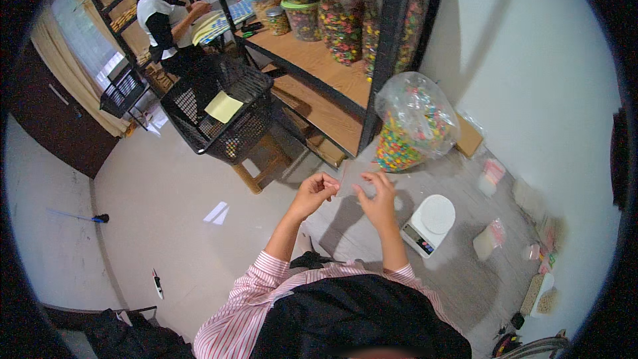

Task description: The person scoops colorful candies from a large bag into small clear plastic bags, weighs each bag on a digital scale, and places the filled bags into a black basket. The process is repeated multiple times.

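A small clear plastic zip bag with a thin red line along one edge hangs between my hands above the floor. My left hand pinches its left side between thumb and fingers. At the bag's right side, my right hand has its thumb and fingers spread; whether a fingertip touches the thin film is hard to see. Just beyond my right hand stands a large clear sack of colourful small pieces. A white digital kitchen scale with a bare round platform sits on the floor to the right.
Packs of clear bags lie near the right wall. Ahead, a black-framed shelf holds jars and bags of colourful pieces. A black plastic crate rests on a wooden stool. Another person works at a table at the back left.
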The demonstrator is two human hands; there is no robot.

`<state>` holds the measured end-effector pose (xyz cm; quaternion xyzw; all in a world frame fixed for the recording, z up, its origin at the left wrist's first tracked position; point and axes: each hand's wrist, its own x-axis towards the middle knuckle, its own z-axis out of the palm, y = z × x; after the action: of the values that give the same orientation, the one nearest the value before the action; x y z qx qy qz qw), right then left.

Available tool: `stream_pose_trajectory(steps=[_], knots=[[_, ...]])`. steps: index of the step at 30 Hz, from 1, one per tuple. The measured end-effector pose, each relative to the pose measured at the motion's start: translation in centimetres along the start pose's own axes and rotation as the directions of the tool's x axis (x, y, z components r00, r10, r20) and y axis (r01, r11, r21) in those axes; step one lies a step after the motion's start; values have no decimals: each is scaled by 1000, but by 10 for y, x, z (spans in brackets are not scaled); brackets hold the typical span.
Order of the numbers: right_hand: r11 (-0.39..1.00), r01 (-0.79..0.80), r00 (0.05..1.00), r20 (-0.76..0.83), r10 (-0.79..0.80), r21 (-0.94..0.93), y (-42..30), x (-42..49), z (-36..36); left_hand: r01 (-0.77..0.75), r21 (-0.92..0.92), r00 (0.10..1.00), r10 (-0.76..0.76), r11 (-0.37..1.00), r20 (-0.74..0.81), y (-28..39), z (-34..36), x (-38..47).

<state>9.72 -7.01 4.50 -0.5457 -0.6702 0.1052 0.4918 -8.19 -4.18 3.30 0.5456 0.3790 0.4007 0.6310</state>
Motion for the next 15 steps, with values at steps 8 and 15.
stream_pose_trajectory(steps=[8,15], knots=[[790,-385,923,208,325,477,-22,15,73,-108,-43,993,106,993,-57,2,-30,11],[762,-489,868,327,374,424,-8,15,76,-111,-29,993,110,993,-36,-1,-37,13]])
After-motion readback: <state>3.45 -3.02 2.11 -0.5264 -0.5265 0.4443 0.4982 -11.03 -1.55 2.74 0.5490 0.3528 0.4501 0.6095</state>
